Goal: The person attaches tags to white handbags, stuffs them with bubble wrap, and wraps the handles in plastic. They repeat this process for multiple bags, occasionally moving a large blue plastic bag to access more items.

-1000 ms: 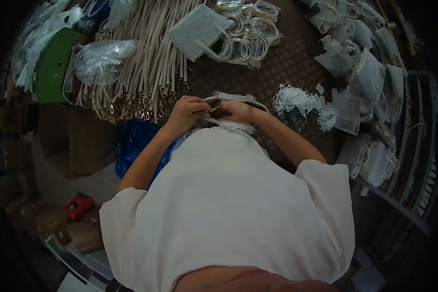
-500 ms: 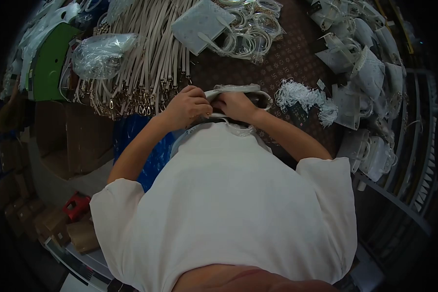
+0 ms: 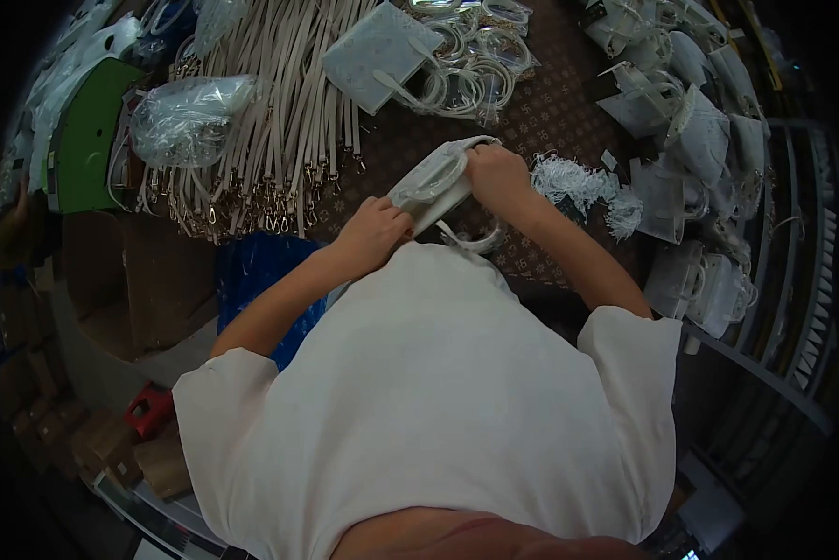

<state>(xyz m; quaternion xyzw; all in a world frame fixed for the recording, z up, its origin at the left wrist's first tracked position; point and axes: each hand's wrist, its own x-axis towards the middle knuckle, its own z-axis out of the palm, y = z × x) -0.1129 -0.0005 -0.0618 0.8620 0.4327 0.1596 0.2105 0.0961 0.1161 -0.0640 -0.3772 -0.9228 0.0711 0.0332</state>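
Close to my chest, at the near side of the table, a white handbag [image 3: 444, 193] is tilted between my hands. My left hand [image 3: 377, 230] is closed on its lower left edge, the fingers curled over the rim. At the upper right end my right hand [image 3: 502, 177] grips the bag's corner. Clear plastic wrap covers the handle lying along the bag's upper part. A second pale handle [image 3: 475, 240] loops out below, near my shirt. The bag's lower part is hidden by my shirt.
Left of centre lie many beige straps [image 3: 284, 121] with metal clasps. Beyond my hands are a pale bag [image 3: 377, 61] and coiled handles [image 3: 471, 79]. White strings [image 3: 573, 182] lie to the right, with several white bags [image 3: 698, 131] along the right edge. A cardboard box [image 3: 139, 280] stands left.
The bag has turned from lying level to slanting up to the right. My right hand has come out from its opening to its far right corner, and my left hand has lowered slightly.
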